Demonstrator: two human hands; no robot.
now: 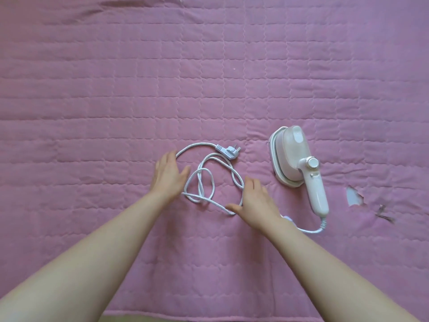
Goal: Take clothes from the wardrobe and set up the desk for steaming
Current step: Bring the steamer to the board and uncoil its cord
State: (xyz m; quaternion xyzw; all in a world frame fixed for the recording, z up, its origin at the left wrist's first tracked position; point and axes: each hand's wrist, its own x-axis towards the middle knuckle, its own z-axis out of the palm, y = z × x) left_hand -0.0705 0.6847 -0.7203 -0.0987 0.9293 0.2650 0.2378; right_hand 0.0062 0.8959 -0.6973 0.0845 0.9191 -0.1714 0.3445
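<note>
While both hands lie spread and empty | cord (210,180) coils between left hand (168,176) and right hand (256,201) | steamer (299,163) at two o'clock, nearer right.

The pink quilted cover (209,66) runs past the top, left and right edges, hiding the desk beneath. A stretch of the white cord (202,182) disappears under the right hand (257,201) and wrist. Both forearms are cut off at the bottom edge. Dark marks (384,214) near the tear (354,196) are too small to identify.
</note>
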